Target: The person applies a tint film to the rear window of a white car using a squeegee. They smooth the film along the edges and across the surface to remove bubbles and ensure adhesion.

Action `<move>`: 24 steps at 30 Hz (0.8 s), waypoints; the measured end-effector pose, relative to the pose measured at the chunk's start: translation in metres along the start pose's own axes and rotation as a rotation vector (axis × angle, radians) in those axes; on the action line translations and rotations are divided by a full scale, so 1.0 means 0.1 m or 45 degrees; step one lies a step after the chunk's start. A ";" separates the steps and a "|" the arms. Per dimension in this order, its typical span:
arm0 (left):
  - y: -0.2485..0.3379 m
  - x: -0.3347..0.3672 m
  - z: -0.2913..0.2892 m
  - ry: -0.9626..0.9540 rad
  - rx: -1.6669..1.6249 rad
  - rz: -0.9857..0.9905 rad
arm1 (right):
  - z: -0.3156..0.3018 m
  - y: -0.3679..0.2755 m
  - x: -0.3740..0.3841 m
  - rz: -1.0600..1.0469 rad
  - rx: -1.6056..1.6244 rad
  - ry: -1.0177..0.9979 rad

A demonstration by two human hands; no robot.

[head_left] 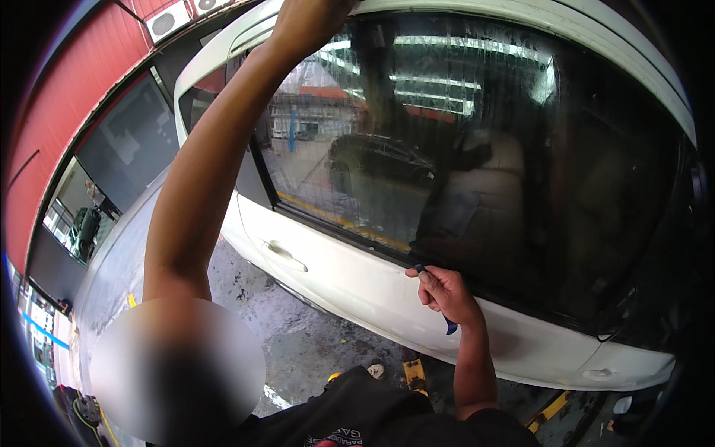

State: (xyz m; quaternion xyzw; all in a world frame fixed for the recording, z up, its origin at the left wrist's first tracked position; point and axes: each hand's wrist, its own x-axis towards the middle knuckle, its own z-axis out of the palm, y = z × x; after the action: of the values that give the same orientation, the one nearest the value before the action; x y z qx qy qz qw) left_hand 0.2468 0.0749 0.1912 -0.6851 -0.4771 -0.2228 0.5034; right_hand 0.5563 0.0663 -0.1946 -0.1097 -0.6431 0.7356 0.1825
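Note:
My right hand (445, 293) is closed around a thin dark blue strip (451, 326). One end sticks out above the fingers and the other hangs below the palm. This hand is just outside the lower edge of the side window (372, 149) of a white car (342, 272). My left arm stretches up across the car, and my left hand (316, 21) is near the roof edge at the top of the picture. Its fingers are cut off by the frame. Streaks and reflections cover the dark glass, and a light seat (488, 186) shows through it.
Door handles (283, 255) stick out of the car's side below the window. Yellow floor pieces (415, 375) lie on the wet, stained ground (320, 365) close to me. A red-walled building (74, 74) stands at the left, with a person (100, 200) and a dark vehicle (84, 231) farther off.

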 end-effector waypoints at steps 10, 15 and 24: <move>0.08 0.04 0.11 0.096 0.303 -0.013 | 0.06 -0.07 -0.03 0.063 -0.063 -0.030; 0.13 -0.03 0.17 0.201 0.127 -0.128 | 0.05 -0.09 -0.05 0.050 -0.050 0.005; 0.27 -0.20 0.37 0.481 -0.004 -0.377 | 0.13 -0.48 -0.14 0.018 -0.389 0.186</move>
State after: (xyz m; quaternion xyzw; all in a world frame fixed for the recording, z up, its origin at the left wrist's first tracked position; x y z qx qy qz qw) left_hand 0.2548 0.0988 0.1486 -0.5546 -0.4695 -0.4191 0.5444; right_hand 0.5700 0.0535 -0.1461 -0.1939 -0.7318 0.6204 0.2048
